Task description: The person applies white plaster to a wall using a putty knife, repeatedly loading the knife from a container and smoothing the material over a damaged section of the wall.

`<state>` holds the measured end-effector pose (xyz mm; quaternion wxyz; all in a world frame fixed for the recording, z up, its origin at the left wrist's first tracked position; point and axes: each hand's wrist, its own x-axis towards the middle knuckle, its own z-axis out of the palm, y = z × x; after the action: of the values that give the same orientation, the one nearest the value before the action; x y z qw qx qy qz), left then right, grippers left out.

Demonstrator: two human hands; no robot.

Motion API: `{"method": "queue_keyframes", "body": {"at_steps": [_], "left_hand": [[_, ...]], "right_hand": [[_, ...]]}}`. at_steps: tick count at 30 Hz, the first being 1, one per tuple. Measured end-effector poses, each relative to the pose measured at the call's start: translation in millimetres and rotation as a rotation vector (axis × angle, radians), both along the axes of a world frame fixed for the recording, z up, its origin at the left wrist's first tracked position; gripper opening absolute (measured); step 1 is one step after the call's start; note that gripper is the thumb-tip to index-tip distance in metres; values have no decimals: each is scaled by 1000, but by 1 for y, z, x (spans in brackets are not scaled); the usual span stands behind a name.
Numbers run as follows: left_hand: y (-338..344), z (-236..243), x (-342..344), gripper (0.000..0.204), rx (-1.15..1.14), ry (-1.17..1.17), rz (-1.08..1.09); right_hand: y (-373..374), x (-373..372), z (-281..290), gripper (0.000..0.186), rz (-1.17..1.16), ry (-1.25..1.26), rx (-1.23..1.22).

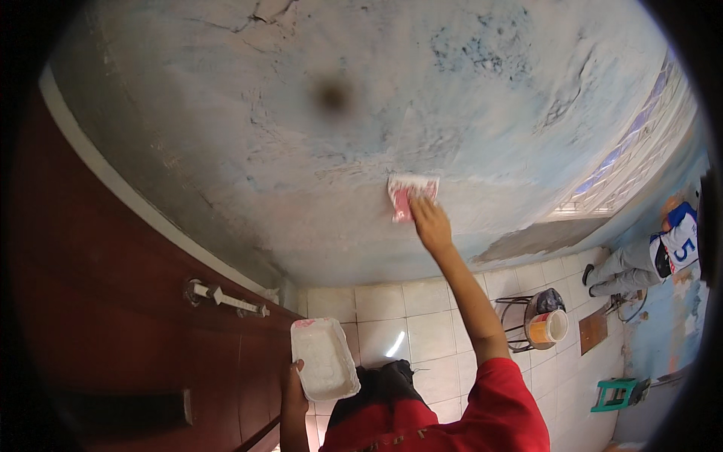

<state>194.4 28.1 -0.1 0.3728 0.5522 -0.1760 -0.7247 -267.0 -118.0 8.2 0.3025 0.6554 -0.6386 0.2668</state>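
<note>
Near the left, the person's left hand is gripping a shallow white tray with round corners by its left edge, with the thumb showing over the rim. Whitish stuff is coating the tray's inside. Farther left, a white bolt is sitting on a dark red-brown door.

Farther ahead, the right hand is holding a flat pink piece smeared with white, fingers close together, and is pressing it against a patchy pale blue and grey wall.

To the right, an orange and white round bucket is standing beside a black bundle on a dark stool with thin metal legs. Farther right, a green plastic stool is standing on white floor tiles.

At the far right, another person in grey trousers is standing.
</note>
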Motion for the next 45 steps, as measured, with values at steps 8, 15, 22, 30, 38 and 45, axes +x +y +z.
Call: {"method": "queue_keyframes", "body": {"at_steps": [8,15,22,30,38,45], "left_hand": [[-8,-40,4,57,54,111,-62],[-7,-27,-11,57,26,106,-34],[-10,-30,-16,57,26,148,-55],[10,-55,1,57,67,182,14],[17,-82,-19,67,17,271,-147],[44,-77,-34,69,-32,249,-114]], "right_hand": [[12,-11,19,46,129,-128,-73],[-30,-5,160,44,81,96,-275],[5,7,-28,47,113,20,214],[-1,-39,96,51,-16,24,-241],[29,-51,-91,53,-17,-12,101],[29,-65,82,48,48,68,-294]]}}
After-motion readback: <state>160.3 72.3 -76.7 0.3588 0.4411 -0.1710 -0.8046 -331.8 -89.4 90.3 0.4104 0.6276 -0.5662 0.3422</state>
